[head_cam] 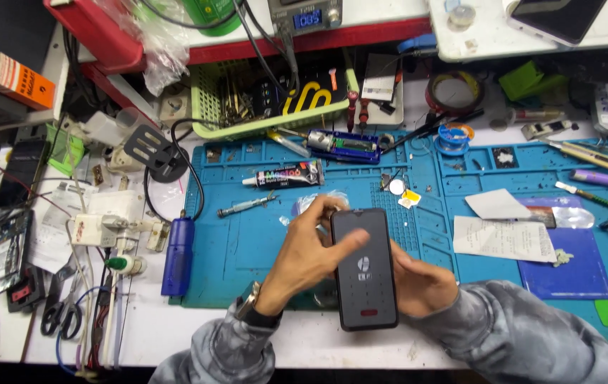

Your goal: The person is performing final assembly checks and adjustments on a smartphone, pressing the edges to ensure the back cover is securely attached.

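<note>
I see my right hand point(421, 284) cupping a dark smartphone point(364, 269) from beneath, fingers curled around its right edge, above the near edge of the blue work mat point(247, 249) on the desk point(162, 331). My left hand point(311, 249) rests over the phone's upper left, thumb laid across the lit screen. A black glue tube point(282, 176) lies beyond.

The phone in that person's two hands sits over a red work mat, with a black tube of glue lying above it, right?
Not quite: the head view shows the work mat is blue, not red. The phone is held by the left hand and right hand, the black tube above.
</note>
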